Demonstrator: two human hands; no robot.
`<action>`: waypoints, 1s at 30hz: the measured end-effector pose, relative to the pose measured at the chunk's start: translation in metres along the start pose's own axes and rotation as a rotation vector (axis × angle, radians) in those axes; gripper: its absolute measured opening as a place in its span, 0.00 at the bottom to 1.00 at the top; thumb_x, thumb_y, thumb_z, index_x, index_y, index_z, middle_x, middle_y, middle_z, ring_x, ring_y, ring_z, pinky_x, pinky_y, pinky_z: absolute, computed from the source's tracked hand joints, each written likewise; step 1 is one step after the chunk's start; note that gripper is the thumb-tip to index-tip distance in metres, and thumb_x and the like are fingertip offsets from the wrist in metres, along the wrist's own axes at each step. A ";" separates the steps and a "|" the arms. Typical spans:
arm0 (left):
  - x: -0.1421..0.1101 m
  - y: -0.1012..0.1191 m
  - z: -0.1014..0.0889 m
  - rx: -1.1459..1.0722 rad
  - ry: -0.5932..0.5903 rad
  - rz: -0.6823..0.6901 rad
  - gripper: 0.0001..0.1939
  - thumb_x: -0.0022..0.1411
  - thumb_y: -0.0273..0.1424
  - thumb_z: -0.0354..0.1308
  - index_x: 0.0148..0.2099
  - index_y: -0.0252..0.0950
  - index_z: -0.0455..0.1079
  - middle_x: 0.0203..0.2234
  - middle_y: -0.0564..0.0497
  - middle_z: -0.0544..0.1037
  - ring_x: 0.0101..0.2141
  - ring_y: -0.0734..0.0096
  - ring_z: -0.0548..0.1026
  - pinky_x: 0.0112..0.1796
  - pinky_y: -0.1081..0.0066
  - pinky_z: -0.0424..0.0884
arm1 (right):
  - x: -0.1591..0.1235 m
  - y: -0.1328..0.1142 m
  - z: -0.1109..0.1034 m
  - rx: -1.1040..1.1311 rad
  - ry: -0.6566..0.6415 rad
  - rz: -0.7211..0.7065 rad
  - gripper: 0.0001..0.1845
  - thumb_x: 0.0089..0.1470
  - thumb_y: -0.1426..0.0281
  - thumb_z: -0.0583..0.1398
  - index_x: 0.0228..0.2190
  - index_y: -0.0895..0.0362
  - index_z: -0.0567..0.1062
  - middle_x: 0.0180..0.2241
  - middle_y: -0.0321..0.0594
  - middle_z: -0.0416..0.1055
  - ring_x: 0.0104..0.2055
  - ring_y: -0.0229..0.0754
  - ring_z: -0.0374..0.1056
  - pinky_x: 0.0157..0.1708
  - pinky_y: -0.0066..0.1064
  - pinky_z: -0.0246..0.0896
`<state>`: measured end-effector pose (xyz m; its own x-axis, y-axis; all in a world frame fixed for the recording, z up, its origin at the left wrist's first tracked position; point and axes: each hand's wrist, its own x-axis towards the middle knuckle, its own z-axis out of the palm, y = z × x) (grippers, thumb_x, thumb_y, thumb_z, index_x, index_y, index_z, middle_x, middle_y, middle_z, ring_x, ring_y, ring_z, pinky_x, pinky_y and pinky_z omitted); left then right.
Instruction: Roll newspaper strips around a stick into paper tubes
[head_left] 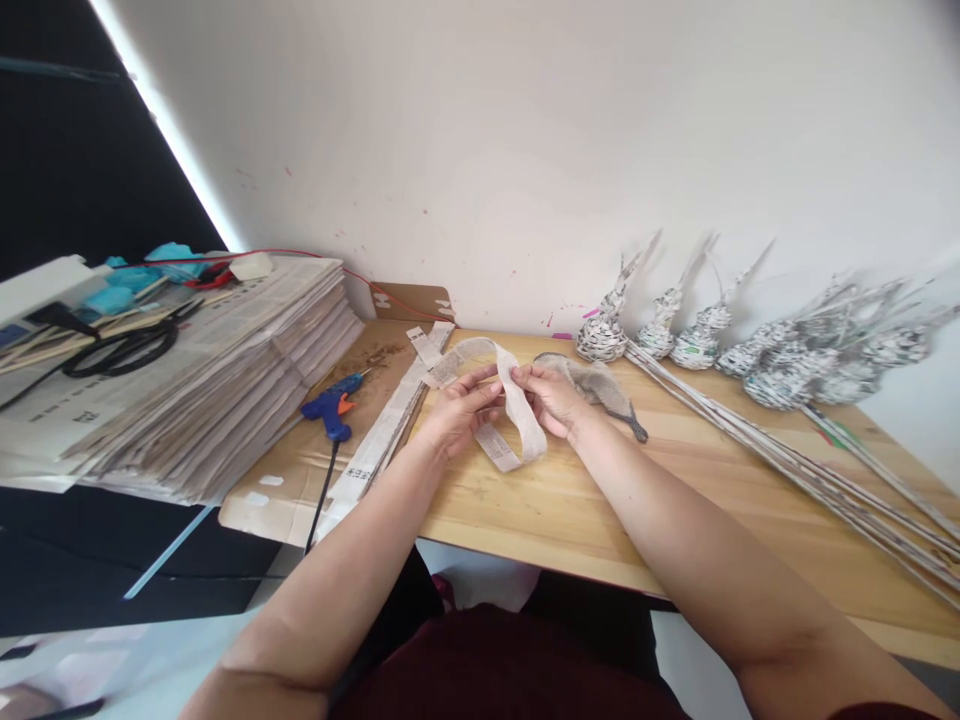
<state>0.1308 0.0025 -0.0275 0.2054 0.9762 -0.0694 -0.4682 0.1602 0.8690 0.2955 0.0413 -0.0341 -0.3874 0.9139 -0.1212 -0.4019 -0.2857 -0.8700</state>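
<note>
Dark maroon shirt (510, 670), cut off; left hand (461, 410), right hand (553, 400) pinch curled whitish printed-paper strip (532, 437).
Grey mesh-like piece (602, 382): partly hidden, material unclear.

Grey-printed, off-white paper strip (523, 418); blue glue gun (327, 411) with orange trigger (345, 405); honey-coloured, wood-grained table (555, 515)

So there's a fat newspaper stack (292, 330), with a black cable (120, 343) and some crumpled blue stuff (176, 262) on top, though honestly I can't tell what that is from here. Just right of the stack, a blue glue gun (328, 408) lies on flat cardboard (292, 470). Well off to the stack's right: woven paper shapes (600, 335) and long paper rods (757, 442).
</note>
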 end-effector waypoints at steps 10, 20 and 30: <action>-0.005 -0.008 0.009 0.142 -0.050 0.009 0.30 0.47 0.29 0.67 0.54 0.37 0.67 0.35 0.48 0.76 0.30 0.72 0.75 0.27 0.75 0.69 | -0.005 -0.002 0.008 -0.043 0.056 -0.008 0.18 0.38 0.61 0.72 0.24 0.57 0.71 0.19 0.32 0.69 0.20 0.34 0.64 0.21 0.28 0.61; -0.002 0.003 0.011 0.616 0.362 0.390 0.30 0.48 0.24 0.63 0.56 0.39 0.67 0.23 0.55 0.71 0.24 0.72 0.69 0.28 0.74 0.63 | -0.003 0.003 0.008 -0.182 -0.043 -0.029 0.18 0.43 0.54 0.68 0.27 0.56 0.74 0.22 0.34 0.72 0.23 0.36 0.66 0.24 0.29 0.60; 0.007 0.017 -0.007 0.301 0.501 0.261 0.16 0.55 0.31 0.61 0.47 0.38 0.67 0.28 0.52 0.73 0.24 0.73 0.70 0.26 0.73 0.67 | -0.003 0.002 0.005 -0.238 -0.071 -0.001 0.15 0.43 0.59 0.69 0.30 0.55 0.76 0.25 0.35 0.74 0.25 0.36 0.66 0.25 0.29 0.60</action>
<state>0.1185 0.0134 -0.0162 -0.3438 0.9390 0.0058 -0.1711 -0.0687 0.9828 0.2914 0.0363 -0.0332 -0.4476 0.8893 -0.0941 -0.1984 -0.2013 -0.9592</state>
